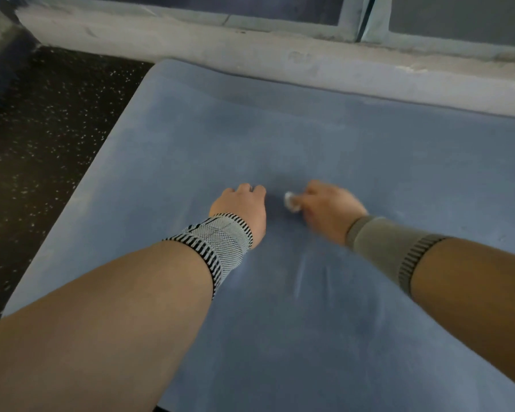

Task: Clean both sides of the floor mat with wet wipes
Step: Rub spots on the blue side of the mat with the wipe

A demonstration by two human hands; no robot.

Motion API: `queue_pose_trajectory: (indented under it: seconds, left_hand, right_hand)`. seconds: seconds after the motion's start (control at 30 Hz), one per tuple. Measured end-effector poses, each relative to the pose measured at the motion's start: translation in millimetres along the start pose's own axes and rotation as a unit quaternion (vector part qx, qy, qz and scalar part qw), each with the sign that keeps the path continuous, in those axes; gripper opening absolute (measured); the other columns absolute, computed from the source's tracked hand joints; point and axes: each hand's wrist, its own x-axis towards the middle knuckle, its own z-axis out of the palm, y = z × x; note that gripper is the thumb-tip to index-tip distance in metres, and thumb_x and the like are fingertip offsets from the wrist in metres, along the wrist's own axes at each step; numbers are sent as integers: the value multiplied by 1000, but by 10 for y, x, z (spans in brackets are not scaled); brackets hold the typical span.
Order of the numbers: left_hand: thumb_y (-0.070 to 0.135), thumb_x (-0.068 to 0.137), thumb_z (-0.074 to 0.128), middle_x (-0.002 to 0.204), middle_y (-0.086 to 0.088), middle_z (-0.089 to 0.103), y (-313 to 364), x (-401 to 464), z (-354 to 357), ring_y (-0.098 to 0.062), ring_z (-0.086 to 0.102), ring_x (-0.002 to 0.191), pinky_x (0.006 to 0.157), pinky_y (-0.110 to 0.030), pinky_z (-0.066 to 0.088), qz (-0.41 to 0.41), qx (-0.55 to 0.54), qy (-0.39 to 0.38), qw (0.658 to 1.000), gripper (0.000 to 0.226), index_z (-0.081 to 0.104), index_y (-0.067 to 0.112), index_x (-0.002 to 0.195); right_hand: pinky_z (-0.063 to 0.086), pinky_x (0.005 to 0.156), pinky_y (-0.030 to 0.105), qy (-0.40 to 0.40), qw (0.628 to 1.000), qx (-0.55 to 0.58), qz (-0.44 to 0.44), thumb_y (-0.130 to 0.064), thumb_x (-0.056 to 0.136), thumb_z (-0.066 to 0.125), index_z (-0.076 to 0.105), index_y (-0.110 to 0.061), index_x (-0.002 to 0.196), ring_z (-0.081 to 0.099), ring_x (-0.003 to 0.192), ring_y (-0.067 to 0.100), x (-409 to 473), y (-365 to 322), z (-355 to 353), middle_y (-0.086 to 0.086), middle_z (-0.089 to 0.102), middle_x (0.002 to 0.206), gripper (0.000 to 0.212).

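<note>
Head view: the blue floor mat [324,138] is spread flat on the dark speckled floor [42,129], against a wall ledge.
Right hand [329,209]: a balled white wet wipe [292,201] is pinched in its fingers and pressed onto the mat.
Left hand [241,209]: fingers are curled, knuckles resting on the mat — nothing is seen held.
Progress: the upper face is judged mid-wipe; the underside is left.
Writing: none is readable.

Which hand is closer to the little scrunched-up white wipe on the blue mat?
Right. The right hand pinches the small crumpled white wet wipe against the blue foam floor mat. The left hand rests on the mat just left of it, not touching.
</note>
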Motion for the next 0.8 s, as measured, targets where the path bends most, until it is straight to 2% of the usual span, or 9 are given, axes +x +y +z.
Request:
queue_pose_trajectory:
  seconds: [0.1,0.17,0.3,0.37,0.43,0.53,0.6,0.73,0.8]
  left_hand:
    - [17,91,55,136,-5,42,-4,57,-8,-29,47,115,90,-36,46,2,28,-12,1000,60,31,25,145]
    - [17,90,55,133,-5,39,0,119,-49,-29,45,114,89,-36,48,3,46,-23,999,57,36,25,144]
    - [16,91,53,131,-9,36,45,220,-86,-29,37,123,97,-38,45,-8,33,-15,999,42,52,19,133]
    - [17,92,55,141,-6,31,41,231,-51,-28,33,130,100,-35,42,-7,3,-13,1000,42,52,19,134]
    - [15,91,57,154,-3,21,26,223,-25,-28,27,138,104,-35,39,4,1,-24,1000,48,48,19,138]
    - [12,90,53,156,-2,24,9,263,-63,-28,30,139,106,-37,38,9,18,-26,999,50,48,19,140]
    - [12,89,54,148,-5,39,15,308,-123,-29,44,130,103,-37,42,11,35,-27,999,46,54,17,135]
    - [13,87,60,124,-7,55,15,335,-193,-29,58,112,93,-40,49,14,39,-16,999,39,56,17,126]
    - [13,87,62,123,-7,55,14,323,-170,-30,59,109,88,-38,49,12,29,-6,999,43,52,17,128]
  right_hand:
    - [42,74,35,67,970,-44,231,-24,98,40,62,-13,114,57,94,37,167,483,-162,17,54,110,29]
    - [44,75,37,96,949,-37,298,-17,97,40,61,-12,117,58,96,40,232,374,-161,20,54,116,30]
    - [39,63,33,26,997,9,71,-25,97,42,62,-17,109,58,81,35,139,-328,44,12,56,97,25]
    - [35,62,33,8,1000,-8,-4,-33,97,42,64,-19,108,57,81,35,131,-263,24,11,53,92,27]
    - [38,68,34,42,995,-26,89,-38,99,38,65,-18,109,56,91,36,236,61,-56,14,57,99,35]
    - [40,70,36,105,952,-20,287,-22,97,40,63,-13,112,56,95,38,326,354,-102,17,58,109,29]
    - [44,71,37,99,966,-7,237,-20,99,38,63,-11,112,58,94,38,326,73,-56,18,60,106,29]
    - [37,63,34,5,1000,5,-15,-27,96,43,63,-16,111,57,84,33,151,-327,68,12,57,93,27]
    - [40,70,34,16,999,-12,27,-34,96,41,64,-18,111,56,90,33,251,-33,-20,13,56,97,32]
